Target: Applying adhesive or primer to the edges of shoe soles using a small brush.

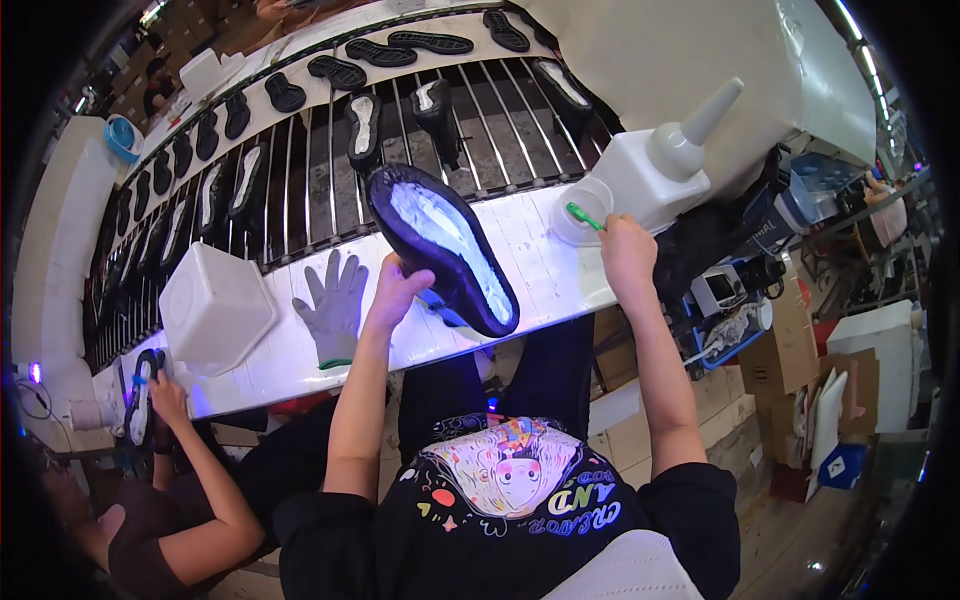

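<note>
White worktop (pixel 560 285) borders metal bars (pixel 489 125); left grip (pixel 400 290) holds a black shoe (pixel 445 245), right grip (pixel 630 260) a green handle (pixel 582 214).

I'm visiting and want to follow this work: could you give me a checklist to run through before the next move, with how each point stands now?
1. Shoe held: ok; the left hand grips it with the pale underside showing.
2. Green tool held: ok; it is in the right hand.
3. Cup within reach: ok; the tool's far end is at it.
4. Enough liquid in the cup: cannot tell; its contents don't show clearly.
5. Underside evenly coated: cannot tell from this view.
6. Gloves on, if required: not ok; both hands are bare, and a grey glove lies on the bench.
</note>
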The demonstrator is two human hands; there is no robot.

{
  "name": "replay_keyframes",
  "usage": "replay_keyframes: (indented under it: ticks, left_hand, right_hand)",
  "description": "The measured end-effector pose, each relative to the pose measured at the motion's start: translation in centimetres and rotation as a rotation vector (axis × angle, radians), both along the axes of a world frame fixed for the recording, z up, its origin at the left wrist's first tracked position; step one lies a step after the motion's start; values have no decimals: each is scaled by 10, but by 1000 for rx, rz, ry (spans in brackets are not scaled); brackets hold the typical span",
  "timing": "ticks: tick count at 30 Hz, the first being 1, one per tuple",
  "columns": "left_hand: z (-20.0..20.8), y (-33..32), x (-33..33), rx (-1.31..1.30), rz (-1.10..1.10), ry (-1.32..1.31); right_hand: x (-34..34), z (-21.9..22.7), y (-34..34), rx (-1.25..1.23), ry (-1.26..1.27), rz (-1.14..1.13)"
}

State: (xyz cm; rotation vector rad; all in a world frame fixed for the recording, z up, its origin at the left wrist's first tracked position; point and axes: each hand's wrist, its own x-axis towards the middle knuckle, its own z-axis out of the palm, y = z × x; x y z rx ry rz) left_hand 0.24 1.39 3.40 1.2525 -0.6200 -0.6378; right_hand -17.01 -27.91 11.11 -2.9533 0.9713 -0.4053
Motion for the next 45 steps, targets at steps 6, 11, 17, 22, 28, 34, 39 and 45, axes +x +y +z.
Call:
replay_keyframes:
  ticks: [6,11,17,22,28,34,39,45]
  left_hand:
    - [11,-19,-40,-140,92,655]
    - [3,1,-62,-335,-150,869]
    - [16,3,-66,-237,-16,992]
    - [38,-14,-72,-72,127,684]
    - [83,-18,-81,-45,48,387]
    - [102,-12,-84,-87,5,279]
    - [104,-16,-92,-70,81,105]
    - [106,-11,-99,255,124,-367]
  right_hand:
    - [-3,-9,-11,-50,100,-55]
    - [-21,-28,-45,995,-426,-12]
    - [-25,-43,-48,1768,-588,-50]
    - [-5,22,-2,1537,-683,240]
    - [-23,86,53,980,-470,730]
    - [-30,97,71,869,-340,777]
    - [-19,93,71,787,-435,743]
    - [3,97,67,798,-545,656]
